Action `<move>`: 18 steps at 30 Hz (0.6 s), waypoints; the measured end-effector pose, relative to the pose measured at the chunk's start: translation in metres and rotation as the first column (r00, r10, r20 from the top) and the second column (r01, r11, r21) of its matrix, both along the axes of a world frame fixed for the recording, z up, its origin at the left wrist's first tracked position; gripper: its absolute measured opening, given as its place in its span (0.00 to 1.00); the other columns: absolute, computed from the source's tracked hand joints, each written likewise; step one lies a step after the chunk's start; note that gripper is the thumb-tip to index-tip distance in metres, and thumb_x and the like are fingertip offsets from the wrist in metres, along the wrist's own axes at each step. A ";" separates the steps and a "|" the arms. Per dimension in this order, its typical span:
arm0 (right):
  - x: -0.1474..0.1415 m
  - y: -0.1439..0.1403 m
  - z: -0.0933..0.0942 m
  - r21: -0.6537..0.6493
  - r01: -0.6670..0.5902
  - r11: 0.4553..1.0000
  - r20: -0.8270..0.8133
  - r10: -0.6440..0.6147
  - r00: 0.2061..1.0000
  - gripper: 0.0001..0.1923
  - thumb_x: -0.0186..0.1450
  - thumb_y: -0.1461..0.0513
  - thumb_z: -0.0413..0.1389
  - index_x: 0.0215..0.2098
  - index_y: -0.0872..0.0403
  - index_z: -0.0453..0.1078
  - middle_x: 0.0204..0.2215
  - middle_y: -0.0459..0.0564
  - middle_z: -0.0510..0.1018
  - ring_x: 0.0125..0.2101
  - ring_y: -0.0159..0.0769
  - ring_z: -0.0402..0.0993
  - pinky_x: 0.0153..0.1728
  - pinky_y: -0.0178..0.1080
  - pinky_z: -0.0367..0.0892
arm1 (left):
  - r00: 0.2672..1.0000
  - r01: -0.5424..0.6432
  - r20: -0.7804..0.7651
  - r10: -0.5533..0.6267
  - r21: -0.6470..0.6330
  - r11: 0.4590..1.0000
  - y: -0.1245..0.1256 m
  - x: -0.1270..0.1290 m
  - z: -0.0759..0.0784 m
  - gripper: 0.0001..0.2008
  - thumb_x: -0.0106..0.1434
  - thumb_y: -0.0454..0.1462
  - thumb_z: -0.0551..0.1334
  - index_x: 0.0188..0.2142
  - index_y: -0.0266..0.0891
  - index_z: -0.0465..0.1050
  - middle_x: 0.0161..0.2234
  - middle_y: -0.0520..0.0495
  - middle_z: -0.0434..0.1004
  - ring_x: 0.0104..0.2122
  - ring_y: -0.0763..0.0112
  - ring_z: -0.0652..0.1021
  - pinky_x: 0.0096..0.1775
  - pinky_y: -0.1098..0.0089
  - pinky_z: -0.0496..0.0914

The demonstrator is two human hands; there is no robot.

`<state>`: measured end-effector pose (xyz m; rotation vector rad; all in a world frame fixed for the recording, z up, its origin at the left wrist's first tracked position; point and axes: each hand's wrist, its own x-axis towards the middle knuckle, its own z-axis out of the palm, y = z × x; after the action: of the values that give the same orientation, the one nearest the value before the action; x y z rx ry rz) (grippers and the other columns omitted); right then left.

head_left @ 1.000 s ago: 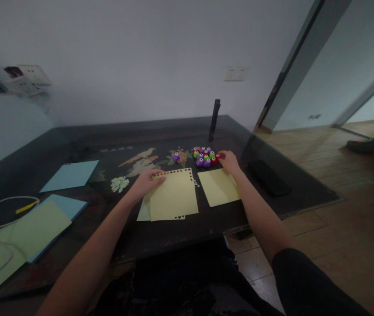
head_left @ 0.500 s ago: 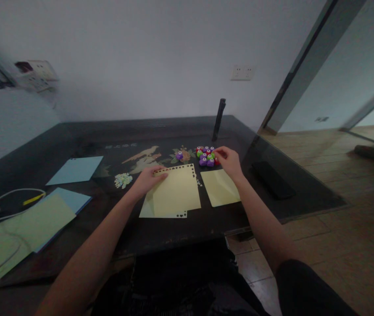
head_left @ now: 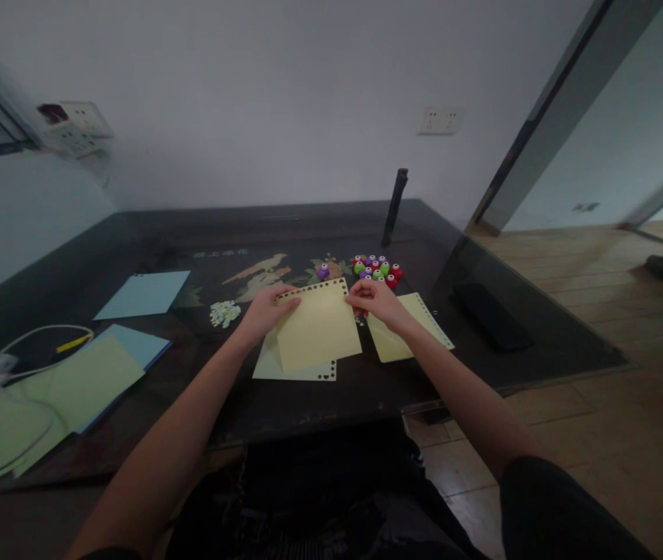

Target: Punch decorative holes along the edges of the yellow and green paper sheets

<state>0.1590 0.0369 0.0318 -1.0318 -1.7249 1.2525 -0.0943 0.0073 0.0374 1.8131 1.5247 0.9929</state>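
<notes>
My left hand (head_left: 270,313) pinches the upper left corner of a pale yellow sheet (head_left: 319,327), whose top edge carries a row of small shaped holes. At the sheet's upper right edge is my right hand (head_left: 378,303), fingers closed. A bit of red shows beneath those fingers, apparently a small craft punch (head_left: 364,313), mostly hidden. Another punched sheet (head_left: 296,374) lies partly under the held one. A cluster of red, green and purple punches (head_left: 385,270) sits just beyond my right hand. One purple punch (head_left: 322,271) stands apart behind the sheet.
A third yellow sheet (head_left: 386,344) with edge holes lies under my right forearm. Paper cut-outs (head_left: 225,313) are heaped at left. Farther left are blue paper (head_left: 143,294), green paper (head_left: 98,377) and a white cable (head_left: 28,330). A black case (head_left: 491,317) lies right; a black upright bar (head_left: 394,208) stands behind.
My right hand has moved from the punch cluster back to the held sheet's right edge, with something red now under its fingers. My left hand keeps the sheet, slightly raised and tilted.
</notes>
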 end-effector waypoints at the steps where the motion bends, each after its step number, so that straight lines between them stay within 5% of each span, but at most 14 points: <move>1: 0.000 -0.001 0.001 -0.013 -0.005 1.000 -0.005 0.005 1.000 0.12 0.55 0.55 0.61 0.27 0.53 0.66 0.18 0.43 0.70 0.19 0.29 0.66 0.19 0.34 0.58 | 1.000 0.001 0.003 -0.001 -0.004 1.000 0.000 0.000 0.000 0.17 0.56 0.42 0.61 0.41 0.34 0.76 0.39 0.42 0.79 0.38 0.62 0.77 0.40 0.65 0.69; 18: 0.002 -0.002 0.003 -0.218 -0.095 0.971 -0.140 0.065 0.988 0.09 0.55 0.58 0.61 0.27 0.55 0.68 0.20 0.43 0.70 0.21 0.26 0.65 0.21 0.32 0.57 | 0.998 0.003 0.062 -0.003 -0.009 1.000 0.001 -0.001 -0.006 0.17 0.56 0.43 0.62 0.41 0.34 0.76 0.37 0.42 0.79 0.34 0.64 0.76 0.36 0.67 0.69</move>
<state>0.1610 0.0350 0.0346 -0.9892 -1.5634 1.5606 -0.0956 0.0087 0.0316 1.7612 1.4863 1.0295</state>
